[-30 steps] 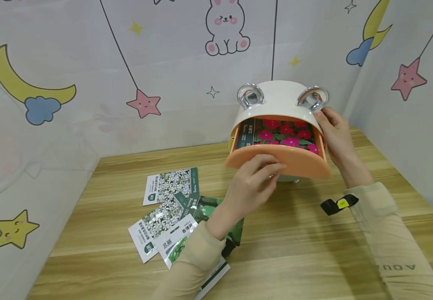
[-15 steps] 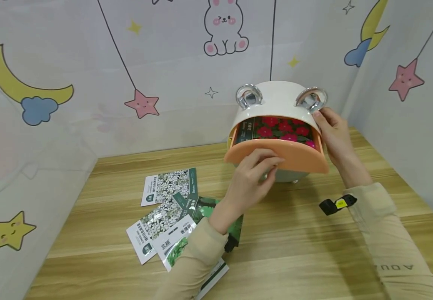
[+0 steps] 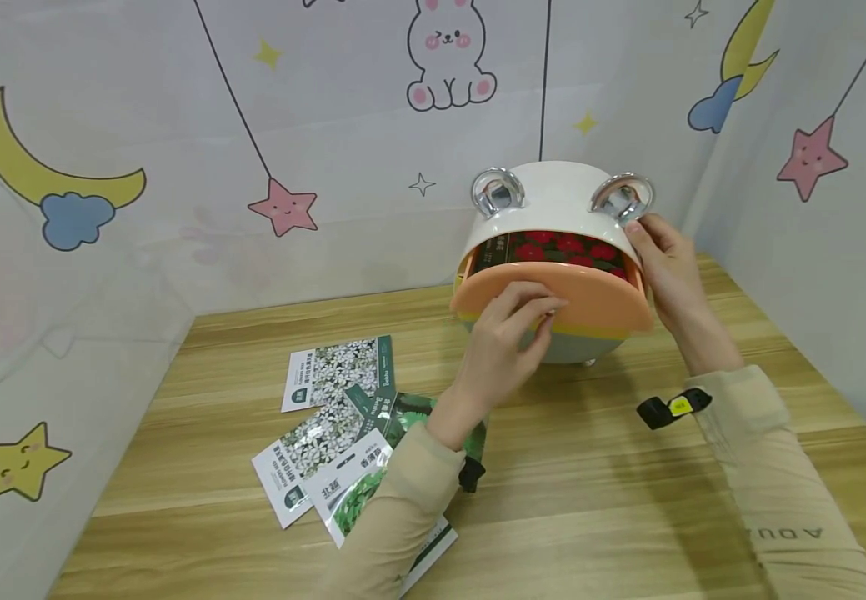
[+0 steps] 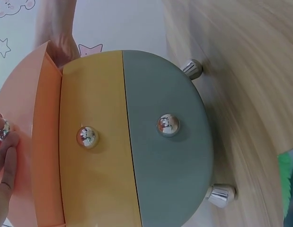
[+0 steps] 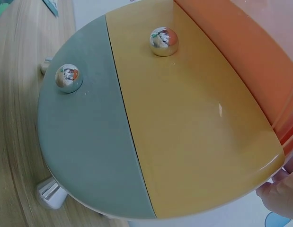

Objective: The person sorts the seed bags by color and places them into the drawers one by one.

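A small rounded drawer cabinet (image 3: 563,187) with a white shell and two chrome ring ears stands at the back of the table. Its top orange drawer (image 3: 590,300) is partly out, and a seed packet with red flowers (image 3: 538,248) lies inside. My left hand (image 3: 503,346) pinches the drawer's chrome knob (image 4: 2,130) at the front. My right hand (image 3: 668,271) holds the cabinet's right side, thumb near the right ear (image 3: 623,198). Below, the yellow drawer (image 4: 96,175) and the grey-green drawer (image 4: 172,175) are closed.
Several seed packets overlap on the table left of the cabinet, among them a white-flower packet (image 3: 342,371) and a green-leaf packet (image 3: 361,500). A patterned wall cloth (image 3: 357,100) hangs behind the wooden table (image 3: 575,492).
My left hand has moved away from me with the orange drawer, which has slid further into the cabinet. Less of the red-flower packet shows. The right hand stays on the cabinet's side.
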Demonstrator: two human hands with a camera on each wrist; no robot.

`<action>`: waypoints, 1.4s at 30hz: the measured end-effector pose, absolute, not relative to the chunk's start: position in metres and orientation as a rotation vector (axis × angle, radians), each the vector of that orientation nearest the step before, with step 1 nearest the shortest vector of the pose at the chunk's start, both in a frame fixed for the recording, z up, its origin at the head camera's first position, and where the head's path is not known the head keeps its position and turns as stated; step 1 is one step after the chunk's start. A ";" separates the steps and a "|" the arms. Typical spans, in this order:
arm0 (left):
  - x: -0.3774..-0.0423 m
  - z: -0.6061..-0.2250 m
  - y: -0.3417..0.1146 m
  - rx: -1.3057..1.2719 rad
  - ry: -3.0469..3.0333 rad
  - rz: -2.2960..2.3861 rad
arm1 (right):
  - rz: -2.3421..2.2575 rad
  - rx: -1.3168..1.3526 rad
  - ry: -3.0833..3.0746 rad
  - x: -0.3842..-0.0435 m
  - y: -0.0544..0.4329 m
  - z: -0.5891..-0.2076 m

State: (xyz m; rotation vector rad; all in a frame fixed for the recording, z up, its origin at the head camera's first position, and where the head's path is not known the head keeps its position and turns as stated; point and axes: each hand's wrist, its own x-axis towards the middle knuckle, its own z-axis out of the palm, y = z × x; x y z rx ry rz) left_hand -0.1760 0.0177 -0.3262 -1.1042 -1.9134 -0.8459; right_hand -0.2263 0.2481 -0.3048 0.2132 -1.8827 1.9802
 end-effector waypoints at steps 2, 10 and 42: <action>-0.178 -0.326 0.019 -1.093 -1.914 -0.851 | 1.973 0.216 -1.888 -0.227 0.248 -0.305; -0.184 -0.327 0.023 -1.079 -1.921 -0.874 | 1.957 0.200 -1.925 -0.227 0.250 -0.306; -0.204 -0.330 0.031 -1.044 -1.945 -0.947 | 1.936 0.168 -1.930 -0.230 0.251 -0.309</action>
